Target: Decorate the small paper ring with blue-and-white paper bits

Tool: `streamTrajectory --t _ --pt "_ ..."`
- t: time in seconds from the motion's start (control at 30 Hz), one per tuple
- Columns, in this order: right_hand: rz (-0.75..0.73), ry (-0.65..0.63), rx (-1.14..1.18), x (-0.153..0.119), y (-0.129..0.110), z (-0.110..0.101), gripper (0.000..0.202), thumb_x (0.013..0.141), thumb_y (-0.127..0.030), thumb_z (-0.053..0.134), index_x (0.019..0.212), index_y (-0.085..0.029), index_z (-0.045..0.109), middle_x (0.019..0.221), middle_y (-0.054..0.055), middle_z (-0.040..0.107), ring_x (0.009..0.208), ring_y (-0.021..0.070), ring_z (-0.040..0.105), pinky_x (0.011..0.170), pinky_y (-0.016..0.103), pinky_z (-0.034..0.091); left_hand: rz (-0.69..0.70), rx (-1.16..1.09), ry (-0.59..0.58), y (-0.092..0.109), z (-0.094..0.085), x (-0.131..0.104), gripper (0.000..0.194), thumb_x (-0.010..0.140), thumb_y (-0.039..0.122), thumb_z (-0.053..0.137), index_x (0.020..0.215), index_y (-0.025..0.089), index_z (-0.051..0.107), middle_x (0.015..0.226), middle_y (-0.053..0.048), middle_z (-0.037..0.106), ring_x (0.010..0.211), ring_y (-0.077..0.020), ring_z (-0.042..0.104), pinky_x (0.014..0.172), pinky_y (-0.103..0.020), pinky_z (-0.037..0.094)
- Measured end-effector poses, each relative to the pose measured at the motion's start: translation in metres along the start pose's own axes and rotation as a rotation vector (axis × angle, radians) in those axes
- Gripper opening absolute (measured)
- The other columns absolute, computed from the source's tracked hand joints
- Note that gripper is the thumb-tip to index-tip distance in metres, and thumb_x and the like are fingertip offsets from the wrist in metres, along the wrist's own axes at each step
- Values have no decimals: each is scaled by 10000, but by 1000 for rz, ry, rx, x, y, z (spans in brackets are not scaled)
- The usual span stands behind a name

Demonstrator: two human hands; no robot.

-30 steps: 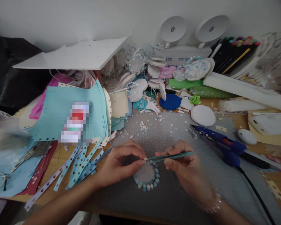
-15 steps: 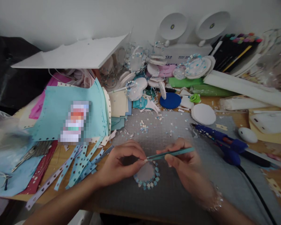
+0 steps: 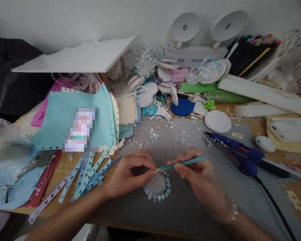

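Thumb and fingertips of my left hand [image 3: 134, 169] are pinched together at the upper edge of a small round wreath [image 3: 168, 187], a pale disc ringed with blue and white paper stars. A pair of teal tweezers [image 3: 194, 160] lies in my right hand [image 3: 197, 172], which is closed around it. The tips of the tweezers point left and meet my left fingertips at the wreath's rim. Whatever tiny piece is between those tips is too small to make out. Below is a grey cutting mat [image 3: 130, 214].
Loose paper stars [image 3: 154, 135] are scattered beyond my hands. A blue glue gun [image 3: 237, 149] with a black cord lies to the right, near a white disc [image 3: 217, 121]. Punched paper strips [image 3: 84, 180], teal sheets [image 3: 57, 113] and a blurred phone [image 3: 80, 129] are at left.
My right hand and the tweezers have shifted very slightly to the left, the tips staying at the rim. My left hand keeps its pinch. The blurred phone screen shows different colours.
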State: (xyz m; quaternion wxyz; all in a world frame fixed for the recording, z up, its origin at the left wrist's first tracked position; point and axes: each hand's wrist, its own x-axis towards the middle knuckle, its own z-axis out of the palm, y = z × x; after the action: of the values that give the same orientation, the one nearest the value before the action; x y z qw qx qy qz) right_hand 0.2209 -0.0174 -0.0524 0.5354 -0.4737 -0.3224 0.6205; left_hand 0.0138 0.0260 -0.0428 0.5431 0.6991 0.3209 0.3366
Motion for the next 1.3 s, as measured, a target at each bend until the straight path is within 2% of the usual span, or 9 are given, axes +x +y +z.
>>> streamTrajectory --t 0.33,0.53,0.73,0.87,0.93,1.0,1.07,1.2,1.3 --pt "42 -11 120 2 -4 2 178 711 -229 817 751 -248 644 661 -69 645 723 107 710 662 169 523 0 -5 -10 -2 1 0 68 838 149 666 823 112 721 793 -95 706 798 -183 626 757 -329 492" --pt "-24 54 84 8 -7 -2 185 668 -252 839 725 -245 663 666 -46 667 745 158 729 665 223 557 8 -23 0 0 -2 -2 84 855 141 636 853 120 718 815 -90 698 818 -181 622 787 -333 483" --pt "-498 207 -288 7 -17 0 189 705 -121 796 725 -235 647 769 -29 692 797 186 731 691 292 578 25 5 16 4 -4 -4 154 894 196 604 940 146 742 897 -86 645 891 -178 595 810 -304 461" --pt "-912 -32 -788 -1 -30 16 118 824 -118 687 840 -235 678 850 -10 748 711 135 678 636 282 534 -14 -57 -18 6 -4 -7 226 935 292 563 955 162 746 823 -68 634 822 -167 574 756 -281 448" --pt "-1158 -197 -1033 -5 -33 26 135 889 -117 597 900 -211 693 893 -7 767 676 120 646 619 289 501 -51 -139 -12 7 -5 -7 291 936 356 555 838 149 734 758 -51 605 759 -157 552 709 -267 436" --pt "-1323 -277 -1187 -7 -32 35 151 904 -99 569 896 -178 698 898 -1 772 691 117 637 642 295 486 -91 -209 -4 8 -6 -8 346 910 403 587 710 140 688 698 -25 558 695 -139 513 666 -250 412" --pt "-1364 -288 -1199 -8 -27 42 117 887 -97 601 865 -162 696 871 1 770 695 114 630 657 290 483 -130 -262 -3 8 -7 -8 374 877 431 626 644 139 645 661 -3 516 658 -124 474 640 -238 387" --pt "-1307 -231 -1084 -12 -16 47 104 875 -89 620 860 -163 692 861 -6 764 674 100 610 632 279 480 -235 -351 7 7 -5 -10 429 834 499 652 604 138 625 628 14 481 638 -117 443 632 -230 366" --pt "-1344 -245 -1124 -15 -11 49 125 884 -77 604 876 -151 705 887 6 767 734 108 635 682 285 490 -323 -385 -15 5 -3 -11 413 844 502 637 656 136 666 653 5 527 657 -122 470 651 -235 371"
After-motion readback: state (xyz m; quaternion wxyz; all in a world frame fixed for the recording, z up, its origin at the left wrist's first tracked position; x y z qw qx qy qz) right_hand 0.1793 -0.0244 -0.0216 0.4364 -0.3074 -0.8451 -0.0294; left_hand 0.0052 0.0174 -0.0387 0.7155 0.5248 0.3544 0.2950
